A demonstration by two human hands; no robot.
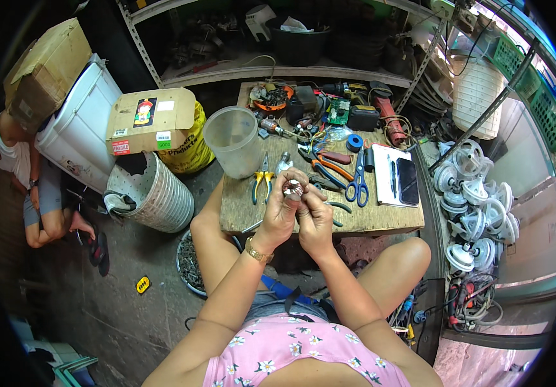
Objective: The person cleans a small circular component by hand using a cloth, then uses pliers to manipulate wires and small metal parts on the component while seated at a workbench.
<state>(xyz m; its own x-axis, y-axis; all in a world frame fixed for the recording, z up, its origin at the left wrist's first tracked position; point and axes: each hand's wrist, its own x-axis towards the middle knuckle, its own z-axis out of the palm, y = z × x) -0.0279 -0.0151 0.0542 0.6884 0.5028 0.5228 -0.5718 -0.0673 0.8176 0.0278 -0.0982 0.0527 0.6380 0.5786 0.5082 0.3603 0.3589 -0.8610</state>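
My left hand (279, 209) is closed round a small motor armature (293, 188), its round end with copper-coloured segments facing up. Against its right side, my right hand (317, 218) has its fingers pinched together; whatever lies between those fingertips is hidden. Both hands are over the near edge of a wooden work table (375, 222). Left of them lie yellow-and-blue pliers (263, 182). To the right are orange-handled pliers (337, 169) and blue-handled scissors (358, 184). A teal-handled tool is partly covered by my right hand.
A translucent bucket (233, 143) stands at the table's left corner. Farther back sit a green circuit board (338, 111), a cordless drill and a red power tool (391, 119). A dark phone (407, 182) rests on a white pad. Another person sits at far left, by a white bin (155, 197).
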